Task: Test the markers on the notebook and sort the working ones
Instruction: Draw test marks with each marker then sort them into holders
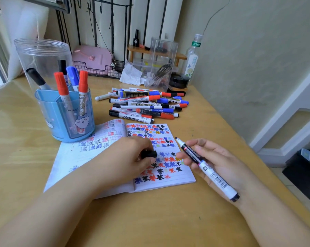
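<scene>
marker: light, stiff, slick barrel; right hand pinches mid-barrel
cap: small, probably snug; left hand grips it over notebook's right page

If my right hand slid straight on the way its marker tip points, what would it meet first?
The right hand holds an uncapped marker whose tip aims up and left, just past the notebook corner. Over bare table, the first thing met would likely be the marker pile, though depth is unclear.
</scene>
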The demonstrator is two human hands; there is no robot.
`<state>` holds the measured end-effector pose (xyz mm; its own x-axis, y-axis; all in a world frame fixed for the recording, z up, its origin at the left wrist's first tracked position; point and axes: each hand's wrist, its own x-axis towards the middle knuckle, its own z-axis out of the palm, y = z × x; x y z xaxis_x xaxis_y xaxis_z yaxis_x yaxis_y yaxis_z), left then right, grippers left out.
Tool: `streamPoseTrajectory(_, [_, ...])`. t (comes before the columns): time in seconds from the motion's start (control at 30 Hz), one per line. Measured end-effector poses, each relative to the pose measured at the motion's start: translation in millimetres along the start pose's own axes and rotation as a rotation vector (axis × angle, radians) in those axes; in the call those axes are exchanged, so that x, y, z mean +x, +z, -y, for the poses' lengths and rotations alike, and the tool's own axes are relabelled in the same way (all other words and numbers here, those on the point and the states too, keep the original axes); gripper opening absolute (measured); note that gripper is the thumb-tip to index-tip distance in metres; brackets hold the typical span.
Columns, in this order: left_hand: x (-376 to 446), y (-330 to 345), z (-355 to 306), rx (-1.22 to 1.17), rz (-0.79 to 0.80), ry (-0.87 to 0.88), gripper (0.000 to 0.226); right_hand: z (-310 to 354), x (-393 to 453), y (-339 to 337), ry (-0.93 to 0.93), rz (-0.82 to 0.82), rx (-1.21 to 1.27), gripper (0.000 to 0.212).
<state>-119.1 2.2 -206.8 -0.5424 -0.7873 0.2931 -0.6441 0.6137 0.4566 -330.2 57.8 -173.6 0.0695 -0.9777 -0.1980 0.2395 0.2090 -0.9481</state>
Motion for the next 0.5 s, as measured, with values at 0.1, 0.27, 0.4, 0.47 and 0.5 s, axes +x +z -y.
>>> streamPoseTrajectory(0.1, [0.8, 2.4, 3.0, 0.008, 0.011, -0.001, 0.016, -9.1, 5.7, 2.6, 0.080, -0.002, 0.211, 0.038])
streamPoseTrajectory(0.27, [1.9, 6.2, 5.9, 0.013, 0.028, 0.019, 0.016, -17.3, 11.6, 3.6, 0.125, 0.037, 0.384, 0.040])
streamPoseTrajectory(0.4, [1.7, 8.5, 6.6, 0.021, 0.033, 0.017, 0.018, -15.0, 12.6, -1.2, 0.105, 0.041, 0.444, 0.041])
streamPoseTrajectory(0.47, [2.0, 8.7, 5.8, 0.021, 0.034, 0.017, 0.018, -16.9, 13.1, -1.9, 0.096, 0.019, 0.427, 0.043])
streamPoseTrajectory(0.5, [2.1, 8.6, 5.4, 0.021, 0.032, 0.019, 0.017, -18.1, 13.1, -1.5, 0.091, 0.003, 0.403, 0.043])
